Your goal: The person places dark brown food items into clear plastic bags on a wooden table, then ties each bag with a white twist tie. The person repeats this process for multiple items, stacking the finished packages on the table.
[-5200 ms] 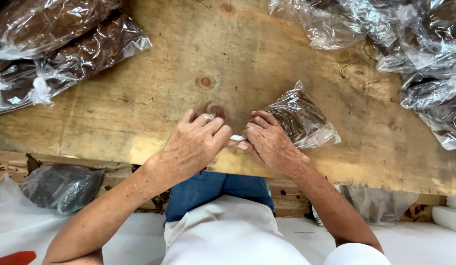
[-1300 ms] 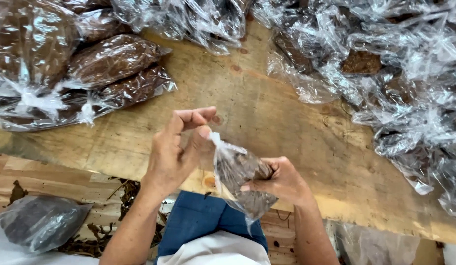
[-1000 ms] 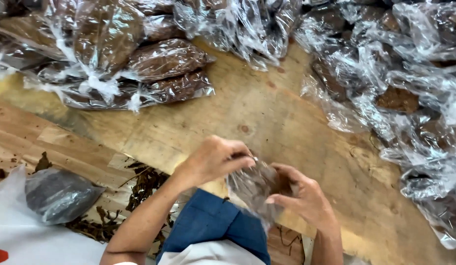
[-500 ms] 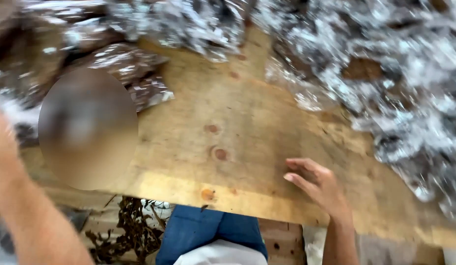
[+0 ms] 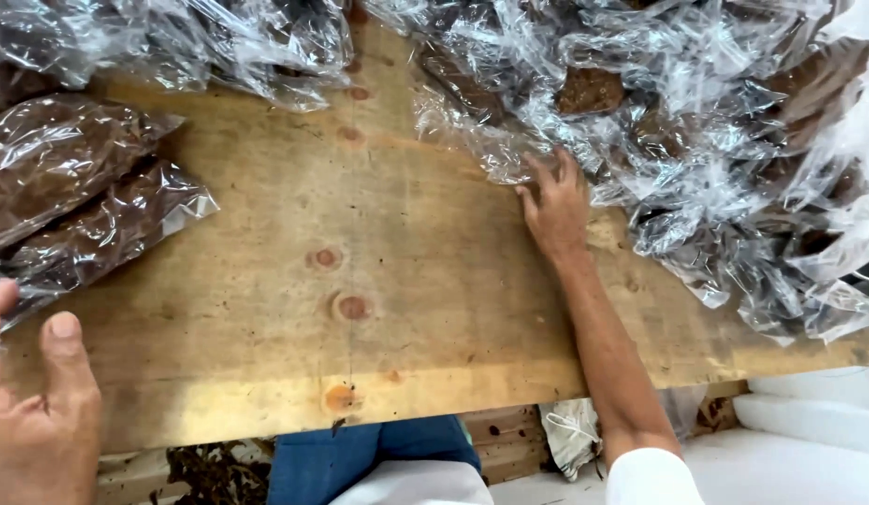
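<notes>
Two hands at work, neither gripping anything. Right hand [image 5: 554, 208] stretched far forward, fingers [image 5: 545, 176] spread and laid flat against the near edge of the pile of loose clear bags [image 5: 696, 140], tips touching crinkled film as if feeling for one bag among many; nothing pinched as yet. Left hand [image 5: 32, 416] low at the near left corner, fingers [image 5: 62, 351] apart and slightly curled, palm empty, hovering just beside the nearest filled bag [image 5: 98, 234] without clearly touching it. Outward from the right fingers: a heap of open, crumpled bags across the far right of the counter [image 5: 360, 281], some with dark brown clumps inside, mouths loose, seemingly dumped within arm's reach. Outward from the left: flatter, fuller bags of brown material [image 5: 51, 159] stacked side by side along the left edge, apparently kept apart from the loose heap. More clear bags [image 5: 219, 47] along the far edge. Bare wood with knots between both groups, leaving working room in front of the body. Dark leafy scraps [image 5: 210, 468] below the counter's near edge.
</notes>
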